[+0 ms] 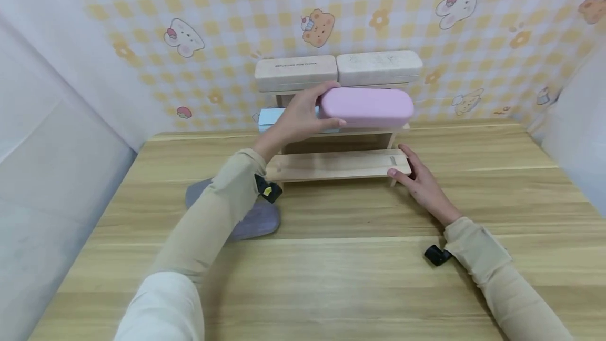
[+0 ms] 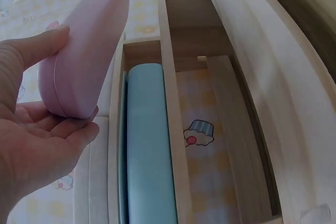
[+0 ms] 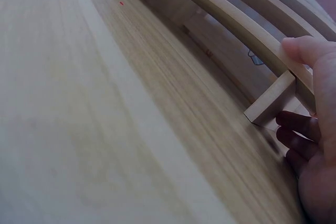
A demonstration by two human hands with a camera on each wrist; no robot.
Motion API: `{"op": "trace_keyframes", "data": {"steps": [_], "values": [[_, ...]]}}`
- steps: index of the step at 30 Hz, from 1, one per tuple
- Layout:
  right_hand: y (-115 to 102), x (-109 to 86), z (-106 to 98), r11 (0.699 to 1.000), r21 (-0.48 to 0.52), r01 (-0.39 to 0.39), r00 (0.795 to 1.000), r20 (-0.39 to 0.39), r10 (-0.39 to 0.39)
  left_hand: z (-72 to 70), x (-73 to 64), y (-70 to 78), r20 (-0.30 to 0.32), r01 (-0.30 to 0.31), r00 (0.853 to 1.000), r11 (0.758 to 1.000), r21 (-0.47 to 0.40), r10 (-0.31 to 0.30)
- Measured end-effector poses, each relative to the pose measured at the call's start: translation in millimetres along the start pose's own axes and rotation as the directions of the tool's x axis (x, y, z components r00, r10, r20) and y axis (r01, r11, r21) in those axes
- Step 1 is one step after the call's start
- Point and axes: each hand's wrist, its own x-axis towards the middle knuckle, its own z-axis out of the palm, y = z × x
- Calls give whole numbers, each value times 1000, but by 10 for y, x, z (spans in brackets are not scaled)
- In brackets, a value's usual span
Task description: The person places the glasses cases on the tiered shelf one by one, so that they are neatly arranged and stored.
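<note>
The pink case (image 1: 366, 104) is in the left hand (image 1: 300, 114), whose fingers grip its left end, the thumb on one side and the other fingers against the opposite side. In the head view it appears at the right part of the middle shelf of a wooden rack (image 1: 331, 164); whether it touches the shelf, I cannot tell. To its left, a light blue case (image 1: 270, 120) lies on that shelf, partly behind the left hand. The right hand (image 1: 423, 183) grips the right end of the rack's lowest board, thumb on its upper edge and the other fingers beneath, near the leg. On the top shelf, a pale lettered box (image 1: 295, 75) and a white box (image 1: 379, 67) lie end to end. The rack stands on a wooden desk (image 1: 355, 288), before a yellow checked cloth (image 1: 265, 9). Something gray (image 1: 258, 220) lies to the left, partly hidden by the left forearm.
</note>
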Motion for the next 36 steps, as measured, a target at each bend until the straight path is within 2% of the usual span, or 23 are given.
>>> {"op": "trace_keyframes", "data": {"steps": [3,5,10,12,17,24,31,36], "values": [[-30,-8,0,1000,0,-3,1000,3,3,80,56,-5,8,5,1000,1000,25,-5],[-126,-41,-4,1000,0,-3,1000,6,3,133,92,-7,12,14,1000,999,46,-15],[-117,-31,15,1000,5,8,1000,2,-8,215,155,-35,11,47,999,996,74,-48],[-27,-1,19,1000,10,8,1000,-1,-8,238,177,-48,14,56,998,996,76,-57],[-45,-12,12,1000,11,0,1000,1,0,273,223,-56,27,80,996,992,98,-83],[-48,-30,-5,1000,14,-2,1000,-4,2,312,307,-43,58,44,997,990,137,-52],[-21,-15,30,1000,27,-16,1000,10,16,352,308,-76,38,57,997,987,150,-64],[-181,-65,13,999,30,-31,1000,2,31,368,353,-100,39,58,997,991,123,-63]]}}
